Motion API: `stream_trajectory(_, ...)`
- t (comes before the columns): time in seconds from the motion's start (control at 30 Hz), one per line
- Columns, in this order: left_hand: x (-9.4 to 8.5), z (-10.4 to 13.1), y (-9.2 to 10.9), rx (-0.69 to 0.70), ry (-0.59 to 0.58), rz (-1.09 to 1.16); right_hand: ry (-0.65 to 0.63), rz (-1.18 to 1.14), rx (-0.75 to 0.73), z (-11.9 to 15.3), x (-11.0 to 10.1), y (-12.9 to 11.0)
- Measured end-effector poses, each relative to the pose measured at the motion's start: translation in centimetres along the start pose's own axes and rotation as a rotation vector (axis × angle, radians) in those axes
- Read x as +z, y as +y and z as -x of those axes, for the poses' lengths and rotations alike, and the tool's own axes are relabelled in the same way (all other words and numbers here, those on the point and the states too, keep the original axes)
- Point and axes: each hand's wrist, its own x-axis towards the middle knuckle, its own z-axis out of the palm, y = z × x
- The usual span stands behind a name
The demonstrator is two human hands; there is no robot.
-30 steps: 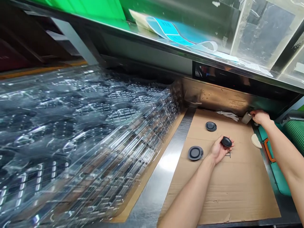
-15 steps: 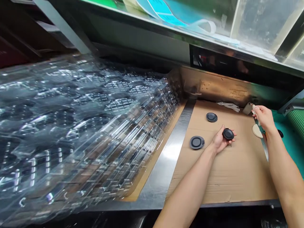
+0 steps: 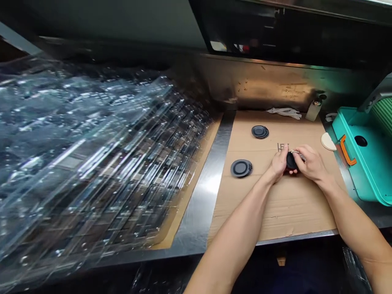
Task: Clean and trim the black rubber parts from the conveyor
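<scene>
A round black disc-shaped part (image 3: 290,161) lies in my left hand (image 3: 278,166), whose fingers curl around its side and underneath. My right hand (image 3: 310,164) meets it from the right, fingers bent over the disc's upper right edge. A small whitish piece (image 3: 294,152) shows at the right fingertips; its kind is unclear, and much of the disc is covered. Left of my hands, two more round dark parts with small side tabs rest on the cardboard: one nearer me (image 3: 241,168), another farther back (image 3: 260,132).
Clear plastic trays (image 3: 122,163) are stacked along the left. Cardboard (image 3: 300,220) covers the metal bench. At the back lie white gloves (image 3: 284,112) beside a small bottle (image 3: 314,109). A cream half-round pad (image 3: 328,141) and a teal bin (image 3: 352,173) with an orange handle stand right.
My right hand has come from beside the bottle at the back to the black disc in my left hand. The view has tilted down and turned right, revealing more of the teal bin.
</scene>
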Motion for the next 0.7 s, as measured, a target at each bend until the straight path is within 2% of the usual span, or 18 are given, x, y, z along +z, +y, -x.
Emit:
stream_trajectory(0.2, 0.0, 0.5, 0.0, 0.045, 0.007, -0.186, -0.074, 0.191, -0.071, 0.3, -0.3, 0.6)
stream_trajectory(0.7, -0.2, 0.1, 0.0, 0.041, 0.040, -0.106, 0.013, 0.177, -0.156, -0.3, 1.0, 1.1)
